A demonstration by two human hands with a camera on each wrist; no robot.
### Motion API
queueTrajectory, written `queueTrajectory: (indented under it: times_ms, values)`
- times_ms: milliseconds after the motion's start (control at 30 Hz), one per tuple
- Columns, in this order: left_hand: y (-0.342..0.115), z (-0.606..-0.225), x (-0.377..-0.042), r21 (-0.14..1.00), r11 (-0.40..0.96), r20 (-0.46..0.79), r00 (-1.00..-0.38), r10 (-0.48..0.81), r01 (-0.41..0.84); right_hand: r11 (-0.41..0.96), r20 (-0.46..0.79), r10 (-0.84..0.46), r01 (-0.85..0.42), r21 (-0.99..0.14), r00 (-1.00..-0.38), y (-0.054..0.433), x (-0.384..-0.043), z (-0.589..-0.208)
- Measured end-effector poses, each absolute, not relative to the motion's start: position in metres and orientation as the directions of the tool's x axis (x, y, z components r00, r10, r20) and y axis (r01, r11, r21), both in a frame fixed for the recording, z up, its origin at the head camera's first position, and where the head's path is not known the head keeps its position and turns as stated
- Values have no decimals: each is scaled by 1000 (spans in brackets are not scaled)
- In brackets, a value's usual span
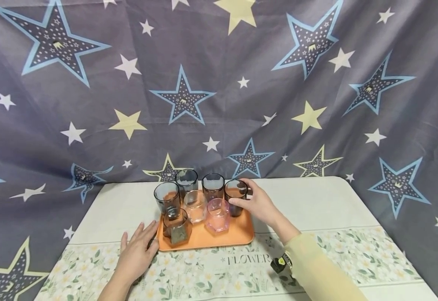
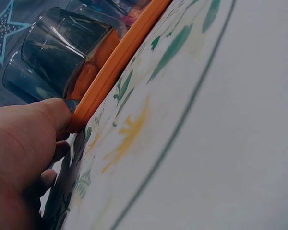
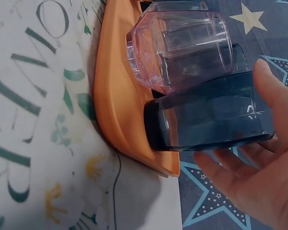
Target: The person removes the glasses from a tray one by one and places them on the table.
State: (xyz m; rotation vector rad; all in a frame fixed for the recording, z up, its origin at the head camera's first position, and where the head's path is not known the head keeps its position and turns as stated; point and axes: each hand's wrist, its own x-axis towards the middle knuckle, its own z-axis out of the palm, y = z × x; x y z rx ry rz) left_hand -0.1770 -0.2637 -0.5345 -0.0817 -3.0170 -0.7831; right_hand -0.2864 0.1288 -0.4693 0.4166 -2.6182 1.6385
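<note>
Orange tray point(image 1: 237, 236) holds seven upright glasses point(image 1: 217, 218).

My right hand point(image 1: 259, 205) grips a dark glass point(image 1: 235, 193) at the right side of the orange tray point(image 1: 224, 241). My left hand point(image 1: 137, 253) lies at the tray's left edge. Six other glasses, including one pink glass point(image 1: 217, 218), stand upright.

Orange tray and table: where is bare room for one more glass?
Table: bare right of the right hand, and left of the tray beyond the left hand. Tray: small bare front-right corner beside the pink glass; crowded at the back with dark glasses.
</note>
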Motion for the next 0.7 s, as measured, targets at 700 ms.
queueTrajectory:
  times_ms: [700]
  values:
    - [-258, -535, -180, 427, 904, -28, -999, 30, 15, 415, 181, -121, -215, -884, -976, 142, -279, -462]
